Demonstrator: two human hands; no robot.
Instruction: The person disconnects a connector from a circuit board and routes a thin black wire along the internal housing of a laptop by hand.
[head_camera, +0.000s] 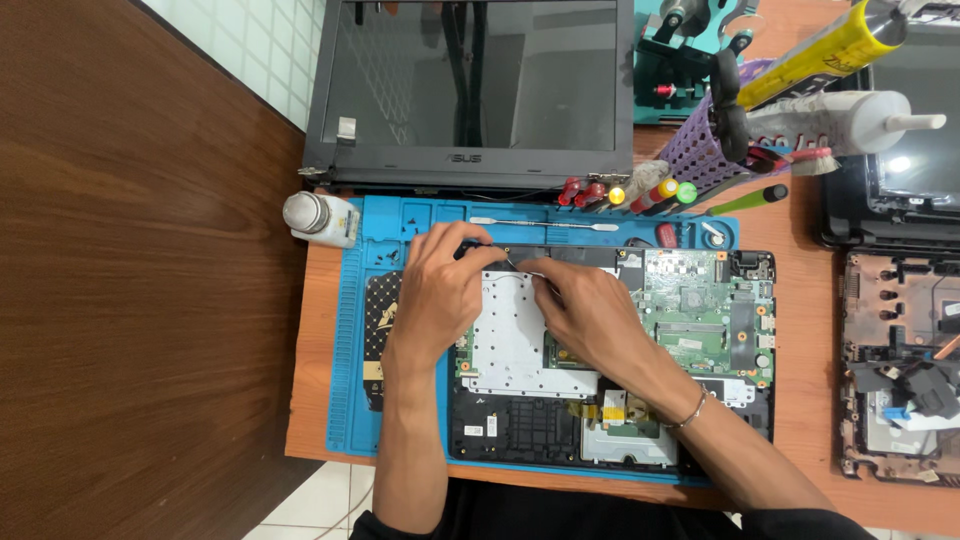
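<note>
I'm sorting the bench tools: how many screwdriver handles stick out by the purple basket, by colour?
Red screwdriver handles: 2
Yellow-capped handles: 2
Green-capped handle: 1
Total: 5, all beside the purple basket, beyond the right hand.

Around the open laptop base (610, 350) my room is tight. Behind it the detached screen (470, 90) stands as a wall, with a white bottle (318, 217) at its left corner. Right of the base, bare table (805, 330) leaves a lane before another opened laptop (900, 370). A purple tool basket (700, 140) crowds the far right corner.
</note>
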